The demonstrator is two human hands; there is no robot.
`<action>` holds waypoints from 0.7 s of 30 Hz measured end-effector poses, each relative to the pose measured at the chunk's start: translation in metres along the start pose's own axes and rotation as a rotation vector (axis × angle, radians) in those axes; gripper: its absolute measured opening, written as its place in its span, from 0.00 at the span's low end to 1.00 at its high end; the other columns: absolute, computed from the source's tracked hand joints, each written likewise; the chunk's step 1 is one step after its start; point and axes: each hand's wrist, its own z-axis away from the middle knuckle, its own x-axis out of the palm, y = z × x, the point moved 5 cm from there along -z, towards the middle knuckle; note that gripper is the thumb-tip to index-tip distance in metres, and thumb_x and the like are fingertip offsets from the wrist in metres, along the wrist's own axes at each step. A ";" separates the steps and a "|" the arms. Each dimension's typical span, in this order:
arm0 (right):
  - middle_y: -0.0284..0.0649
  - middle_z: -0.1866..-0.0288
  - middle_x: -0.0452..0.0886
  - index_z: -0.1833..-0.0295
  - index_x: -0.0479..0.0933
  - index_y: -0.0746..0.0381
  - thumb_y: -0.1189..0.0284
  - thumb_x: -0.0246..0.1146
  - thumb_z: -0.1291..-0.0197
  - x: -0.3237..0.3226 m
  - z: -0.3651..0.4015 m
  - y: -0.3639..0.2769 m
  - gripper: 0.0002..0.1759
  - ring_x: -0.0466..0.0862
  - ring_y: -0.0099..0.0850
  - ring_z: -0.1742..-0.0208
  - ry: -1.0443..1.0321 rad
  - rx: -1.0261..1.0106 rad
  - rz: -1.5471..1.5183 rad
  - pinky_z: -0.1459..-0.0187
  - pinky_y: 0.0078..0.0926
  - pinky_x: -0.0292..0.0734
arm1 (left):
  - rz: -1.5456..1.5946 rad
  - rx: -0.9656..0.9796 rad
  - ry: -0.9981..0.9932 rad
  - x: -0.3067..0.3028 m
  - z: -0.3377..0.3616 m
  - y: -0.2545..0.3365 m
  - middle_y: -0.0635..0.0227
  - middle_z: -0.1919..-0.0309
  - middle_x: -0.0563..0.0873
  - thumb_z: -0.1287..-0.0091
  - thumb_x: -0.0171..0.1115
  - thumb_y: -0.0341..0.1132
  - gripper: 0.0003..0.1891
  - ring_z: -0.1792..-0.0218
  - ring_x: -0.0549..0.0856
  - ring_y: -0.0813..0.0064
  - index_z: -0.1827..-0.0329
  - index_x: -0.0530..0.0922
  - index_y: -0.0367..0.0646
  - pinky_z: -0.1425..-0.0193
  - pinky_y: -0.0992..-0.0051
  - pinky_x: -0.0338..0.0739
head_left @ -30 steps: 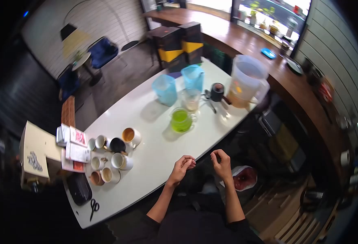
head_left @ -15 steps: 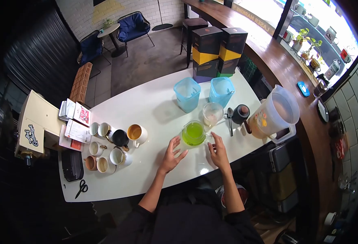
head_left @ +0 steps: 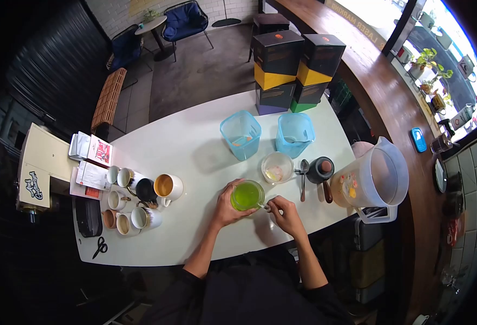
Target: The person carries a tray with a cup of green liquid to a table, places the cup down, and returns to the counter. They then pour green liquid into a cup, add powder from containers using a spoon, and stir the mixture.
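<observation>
A clear glass jug (head_left: 247, 196) of bright green liquid is between my two hands near the front of the white table. My left hand (head_left: 228, 208) wraps round its left side. My right hand (head_left: 285, 215) is closed on its handle at the right. Just beyond the jug stands a clear cup (head_left: 277, 168) with a little pale, colourful content at the bottom. Right of that cup lie a spoon (head_left: 303, 181) and a dark, round-topped tool (head_left: 321, 169) with a brown handle.
Two light-blue plastic containers (head_left: 241, 135) stand farther back, before stacked dark boxes (head_left: 279, 54). A large translucent pitcher (head_left: 371, 179) is at the right. Several mugs (head_left: 168, 188) cluster at the left, near scissors (head_left: 100, 247) and a black case (head_left: 89, 218). A wooden counter (head_left: 379, 97) runs along the right.
Both hands were apart beside the jug; now the left has closed round its body and the right on its handle. The jug sits slightly left and nearer me. The camera view has shifted.
</observation>
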 end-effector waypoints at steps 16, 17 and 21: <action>0.46 0.67 0.79 0.59 0.79 0.69 0.70 0.65 0.37 0.005 0.001 -0.002 0.11 0.77 0.37 0.69 -0.200 0.094 0.030 0.65 0.33 0.73 | 0.016 -0.025 0.033 0.003 0.004 -0.006 0.53 0.40 0.77 0.60 0.84 0.38 0.48 0.39 0.79 0.59 0.33 0.69 0.36 0.35 0.64 0.74; 0.46 0.67 0.79 0.60 0.79 0.69 0.70 0.65 0.37 0.005 0.001 -0.002 0.10 0.76 0.38 0.69 -0.171 0.066 0.050 0.65 0.33 0.73 | 0.014 -0.027 0.038 0.003 0.004 -0.007 0.53 0.40 0.77 0.60 0.84 0.38 0.48 0.39 0.79 0.59 0.33 0.69 0.36 0.35 0.64 0.74; 0.46 0.70 0.76 0.64 0.77 0.69 0.72 0.65 0.39 0.002 -0.005 -0.010 0.09 0.73 0.40 0.69 -0.040 -0.187 0.186 0.63 0.35 0.70 | 0.012 -0.036 0.065 0.006 0.006 -0.004 0.53 0.39 0.77 0.59 0.84 0.37 0.48 0.39 0.79 0.59 0.32 0.68 0.35 0.35 0.64 0.74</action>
